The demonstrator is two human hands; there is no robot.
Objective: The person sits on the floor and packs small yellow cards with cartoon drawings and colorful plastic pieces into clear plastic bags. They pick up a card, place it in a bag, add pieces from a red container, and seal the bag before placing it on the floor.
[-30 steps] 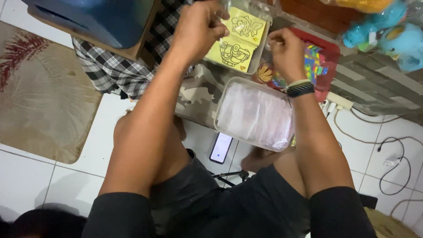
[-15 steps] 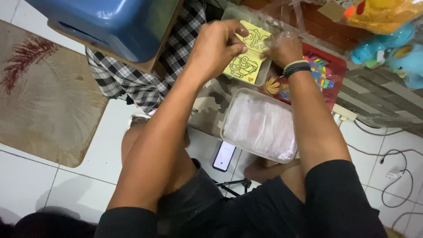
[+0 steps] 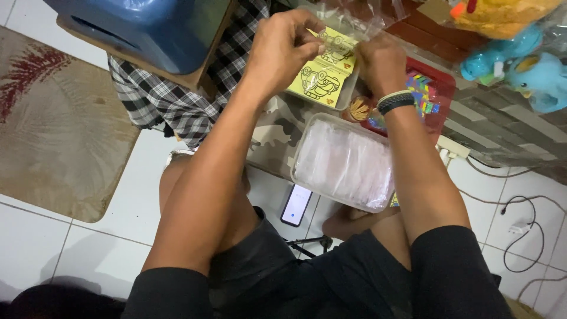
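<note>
While both hands' fingers (image 3: 307, 44) pinch shut, they hold a clear bag (image 3: 348, 26).

The floor is white glazed tile with dark grout lines (image 3: 35, 260), evenly lit with a soft sheen. A worn beige rug with a red plant motif (image 3: 56, 124) lies on it. Just right of the rug, an upturned blue plastic tub (image 3: 147, 29) sits on a brown wooden board (image 3: 201, 74), over a black-and-white checked cloth (image 3: 159, 103). Well to the right of the rug, a white power strip (image 3: 452, 150) rests on the tile, and thin black and white cables (image 3: 522, 230) loop near it.
</note>
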